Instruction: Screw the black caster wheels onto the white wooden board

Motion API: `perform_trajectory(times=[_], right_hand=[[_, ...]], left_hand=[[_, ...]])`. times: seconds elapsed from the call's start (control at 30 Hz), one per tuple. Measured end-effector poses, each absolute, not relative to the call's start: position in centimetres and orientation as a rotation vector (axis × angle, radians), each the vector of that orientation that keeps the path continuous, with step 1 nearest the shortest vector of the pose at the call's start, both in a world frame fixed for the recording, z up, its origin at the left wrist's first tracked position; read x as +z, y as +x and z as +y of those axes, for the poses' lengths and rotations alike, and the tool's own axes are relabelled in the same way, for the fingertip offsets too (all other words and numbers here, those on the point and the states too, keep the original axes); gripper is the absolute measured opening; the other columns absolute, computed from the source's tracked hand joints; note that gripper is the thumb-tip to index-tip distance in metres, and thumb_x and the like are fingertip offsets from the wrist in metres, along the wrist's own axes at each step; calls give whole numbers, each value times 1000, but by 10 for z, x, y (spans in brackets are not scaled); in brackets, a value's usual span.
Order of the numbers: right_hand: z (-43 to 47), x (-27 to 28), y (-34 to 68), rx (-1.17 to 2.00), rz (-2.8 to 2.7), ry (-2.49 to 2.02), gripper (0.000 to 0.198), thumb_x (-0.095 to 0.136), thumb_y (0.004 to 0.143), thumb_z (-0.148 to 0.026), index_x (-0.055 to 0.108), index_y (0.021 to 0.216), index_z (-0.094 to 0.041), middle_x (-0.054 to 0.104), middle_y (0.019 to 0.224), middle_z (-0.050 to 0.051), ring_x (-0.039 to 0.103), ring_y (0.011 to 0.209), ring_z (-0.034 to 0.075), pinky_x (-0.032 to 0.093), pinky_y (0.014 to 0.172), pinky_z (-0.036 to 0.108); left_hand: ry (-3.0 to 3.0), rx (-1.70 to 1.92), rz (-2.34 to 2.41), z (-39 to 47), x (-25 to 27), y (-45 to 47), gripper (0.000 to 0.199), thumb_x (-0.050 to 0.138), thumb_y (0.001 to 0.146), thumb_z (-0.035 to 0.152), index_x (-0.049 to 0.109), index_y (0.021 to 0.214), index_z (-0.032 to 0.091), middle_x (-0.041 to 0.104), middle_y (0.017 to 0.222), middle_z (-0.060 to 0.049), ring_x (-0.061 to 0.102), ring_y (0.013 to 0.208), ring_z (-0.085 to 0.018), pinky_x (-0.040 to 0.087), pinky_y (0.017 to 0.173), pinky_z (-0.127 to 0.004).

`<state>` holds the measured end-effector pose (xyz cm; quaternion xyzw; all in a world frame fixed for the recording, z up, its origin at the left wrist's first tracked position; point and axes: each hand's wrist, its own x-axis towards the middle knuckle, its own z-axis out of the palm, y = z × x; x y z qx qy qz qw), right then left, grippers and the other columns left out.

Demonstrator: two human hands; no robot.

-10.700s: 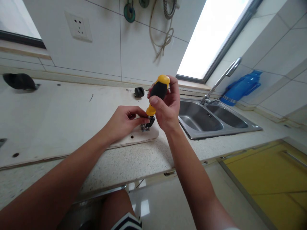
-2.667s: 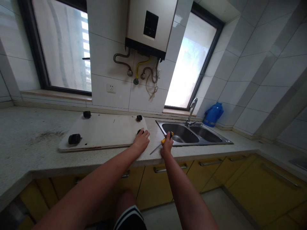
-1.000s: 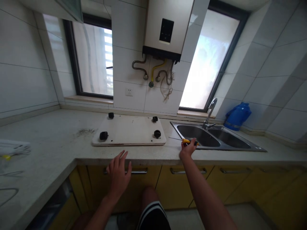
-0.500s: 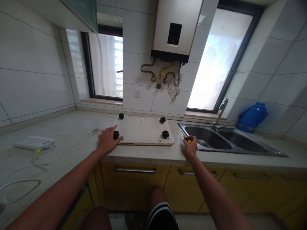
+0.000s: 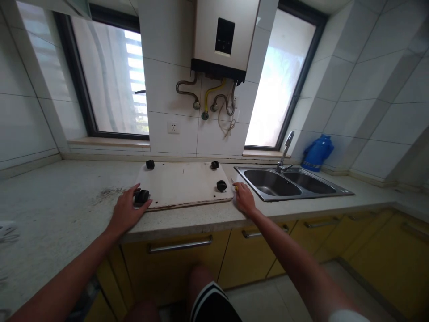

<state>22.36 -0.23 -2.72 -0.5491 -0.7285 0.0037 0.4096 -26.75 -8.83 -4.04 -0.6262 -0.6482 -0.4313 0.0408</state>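
1. The left grip (image 5: 126, 211) is spread wide around the board's near left corner, thumb and fingers well apart on either side of the near left caster (image 5: 141, 196); whether it presses on either cannot be told.
2. The right grip (image 5: 246, 200) is curled around a yellow-handled screwdriver (image 5: 236, 188), mostly hidden by the fingers, just beside the board's near right corner.
3. The white board (image 5: 184, 185) lies flat between both grips, near the front edge of the surface (image 5: 83, 201).
4. Its other black casters also stand on its upper face: near right (image 5: 221, 185), far left (image 5: 150, 164) and far right (image 5: 215, 165).
5. Right of the board is a double sink (image 5: 266, 182) with a tap (image 5: 286, 145).
6. A blue jug (image 5: 317, 153) stands at the sink's far right.
7. On the far wall hangs a water heater (image 5: 224, 36), above a socket (image 5: 173, 128).
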Motion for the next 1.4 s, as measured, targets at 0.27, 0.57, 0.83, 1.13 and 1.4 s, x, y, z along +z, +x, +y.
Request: perform_trajectory(times=[0.27,0.57,0.83,1.13,1.4], right_hand=[[-2,-22,207,65,-1989,-1195,57,75,94,-56,65,141,-25,68,146,13,61,137,34,46,117,50],[24,-30,176,149,-1880,-1128,40,78,93,-53,70,119,-24,78,112,8,70,105,29,53,97,43],[20,-33,180,209,-1820,-1107,41,77,93,-52,69,121,-23,77,115,10,70,107,31,54,98,46],[17,-30,178,202,-1838,-1109,39,75,94,-51,69,122,-25,78,114,9,71,108,31,54,98,45],[23,-34,179,190,-1746,-1184,49,83,85,-54,69,119,-23,78,111,9,71,100,29,55,92,44]], left_hand=[[-1952,-1363,-1922,-81,-47,-276,87,60,88,73,51,153,15,63,149,-26,64,131,-44,44,119,-61],[-1918,-1331,-1984,-79,-48,-279,90,62,84,74,51,154,18,64,146,-25,62,134,-48,42,121,-65],[-1878,-1350,-2115,-84,-44,-279,98,66,81,77,52,156,17,58,152,-26,52,147,-50,42,125,-65],[-1862,-1311,-2126,-85,-42,-276,98,64,80,79,53,154,16,60,146,-24,54,143,-50,41,125,-67],[-1863,-1383,-2194,-87,-39,-275,102,68,78,81,50,157,19,56,150,-23,52,147,-49,43,126,-65]])
